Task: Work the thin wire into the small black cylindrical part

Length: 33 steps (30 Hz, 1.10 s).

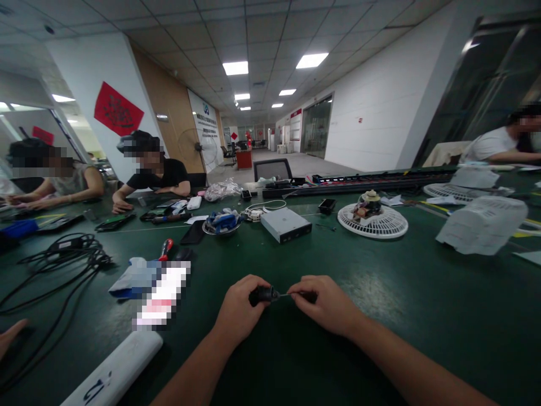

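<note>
Near the front of the green table, my left hand is closed around a small dark cylindrical part, with its open-looking end turned to the right. My right hand pinches a thin metal rod between thumb and fingers. The rod's left end meets the right end of the cylinder; whether it sits inside or only touches cannot be made out. Dark material shows under the right fingers, perhaps the rod's thicker end. Both hands are close together just above the table surface.
Ahead lie an optical disc drive, a metal bowl and a white fan grille with a motor. Left are a red-handled tool, black cables and a white case. A white plastic housing stands right. Co-workers sit around.
</note>
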Tool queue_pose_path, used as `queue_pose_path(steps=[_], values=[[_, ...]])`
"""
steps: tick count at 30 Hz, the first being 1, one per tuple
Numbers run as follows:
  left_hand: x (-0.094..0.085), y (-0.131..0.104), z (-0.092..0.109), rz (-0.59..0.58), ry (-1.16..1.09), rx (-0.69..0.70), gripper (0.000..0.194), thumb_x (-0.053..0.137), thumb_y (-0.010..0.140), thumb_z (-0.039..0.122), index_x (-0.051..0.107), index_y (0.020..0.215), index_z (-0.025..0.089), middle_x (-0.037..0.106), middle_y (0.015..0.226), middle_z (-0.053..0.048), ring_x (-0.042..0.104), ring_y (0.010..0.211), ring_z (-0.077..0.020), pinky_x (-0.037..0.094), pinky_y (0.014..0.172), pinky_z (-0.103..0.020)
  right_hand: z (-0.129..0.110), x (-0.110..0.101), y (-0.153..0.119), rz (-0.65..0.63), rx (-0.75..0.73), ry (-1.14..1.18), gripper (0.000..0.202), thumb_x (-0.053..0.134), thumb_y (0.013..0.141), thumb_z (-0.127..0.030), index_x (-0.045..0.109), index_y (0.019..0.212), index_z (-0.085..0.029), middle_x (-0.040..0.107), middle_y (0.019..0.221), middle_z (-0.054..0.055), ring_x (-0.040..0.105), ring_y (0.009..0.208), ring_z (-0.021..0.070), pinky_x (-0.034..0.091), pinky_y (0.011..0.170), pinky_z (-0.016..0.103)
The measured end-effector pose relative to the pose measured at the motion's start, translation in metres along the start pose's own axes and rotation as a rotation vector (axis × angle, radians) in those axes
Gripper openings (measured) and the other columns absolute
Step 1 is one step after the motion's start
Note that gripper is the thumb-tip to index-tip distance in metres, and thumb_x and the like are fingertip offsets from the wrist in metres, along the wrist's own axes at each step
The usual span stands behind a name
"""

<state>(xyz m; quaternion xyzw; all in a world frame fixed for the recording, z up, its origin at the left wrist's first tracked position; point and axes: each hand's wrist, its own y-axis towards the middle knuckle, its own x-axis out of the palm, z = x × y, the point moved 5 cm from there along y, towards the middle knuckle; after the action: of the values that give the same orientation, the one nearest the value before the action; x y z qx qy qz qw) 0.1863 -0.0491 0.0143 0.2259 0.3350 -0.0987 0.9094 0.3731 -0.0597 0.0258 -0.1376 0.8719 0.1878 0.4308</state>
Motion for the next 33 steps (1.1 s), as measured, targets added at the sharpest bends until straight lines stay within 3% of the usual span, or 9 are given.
queue_pose_path(steps=[4,11,17,20,23,27,33], values=[[0.001,0.000,-0.002,0.006,0.017,-0.016,0.027,0.067,0.072,0.009,0.068,0.095,0.023,0.068,0.097,-0.002,0.062,0.093,-0.0194,0.048,0.085,-0.034,0.003,-0.002,0.001,0.070,0.042,-0.021,0.025,0.050,0.088,-0.028,0.074,0.095,-0.025,0.067,0.079,0.002,0.059,0.069,0.0161,0.041,0.062,0.028],[-0.003,0.001,-0.014,0.072,0.117,-0.137,0.028,0.067,0.075,0.013,0.067,0.102,0.023,0.067,0.103,-0.003,0.062,0.096,-0.0207,0.048,0.087,-0.037,0.013,-0.001,0.000,0.086,0.192,-0.155,0.026,0.046,0.093,-0.036,0.067,0.085,-0.023,0.068,0.075,0.004,0.060,0.065,0.0179,0.035,0.056,0.029],[-0.001,0.001,-0.019,0.090,0.102,-0.173,0.030,0.065,0.077,0.018,0.064,0.108,0.021,0.067,0.105,-0.005,0.062,0.097,-0.0211,0.048,0.087,-0.036,0.008,0.009,0.001,0.087,0.233,-0.061,0.026,0.038,0.097,-0.038,0.052,0.083,-0.021,0.062,0.074,0.004,0.058,0.067,0.0178,0.037,0.059,0.029],[0.004,0.001,-0.016,0.042,0.106,-0.147,0.030,0.064,0.079,0.019,0.064,0.109,0.021,0.066,0.106,-0.006,0.061,0.097,-0.0215,0.047,0.088,-0.036,0.002,0.018,0.004,0.091,0.120,0.023,0.013,0.050,0.091,-0.029,0.046,0.081,-0.021,0.062,0.087,0.004,0.059,0.080,0.0183,0.042,0.068,0.030],[0.006,0.001,-0.011,-0.002,0.132,-0.111,0.029,0.062,0.079,0.019,0.064,0.108,0.021,0.066,0.106,-0.007,0.061,0.098,-0.0229,0.047,0.087,-0.036,-0.001,0.026,0.007,0.063,0.041,0.080,0.015,0.059,0.082,-0.021,0.045,0.079,-0.021,0.062,0.095,0.005,0.058,0.088,0.0190,0.044,0.074,0.031],[0.007,-0.001,-0.006,-0.047,0.172,-0.087,0.029,0.061,0.079,0.021,0.064,0.108,0.023,0.066,0.106,-0.006,0.061,0.096,-0.0239,0.048,0.083,-0.036,0.001,0.031,0.011,-0.002,0.054,0.085,0.019,0.062,0.077,-0.018,0.044,0.072,-0.021,0.062,0.087,0.002,0.058,0.080,0.0179,0.043,0.069,0.031],[0.008,-0.002,-0.002,-0.074,0.142,-0.053,0.033,0.064,0.077,0.019,0.064,0.110,0.024,0.066,0.106,-0.006,0.061,0.097,-0.0234,0.048,0.084,-0.035,0.007,0.021,0.010,0.081,0.139,0.291,0.028,0.067,0.074,-0.022,0.039,0.067,-0.022,0.069,0.084,0.000,0.063,0.077,0.0159,0.047,0.069,0.029]])
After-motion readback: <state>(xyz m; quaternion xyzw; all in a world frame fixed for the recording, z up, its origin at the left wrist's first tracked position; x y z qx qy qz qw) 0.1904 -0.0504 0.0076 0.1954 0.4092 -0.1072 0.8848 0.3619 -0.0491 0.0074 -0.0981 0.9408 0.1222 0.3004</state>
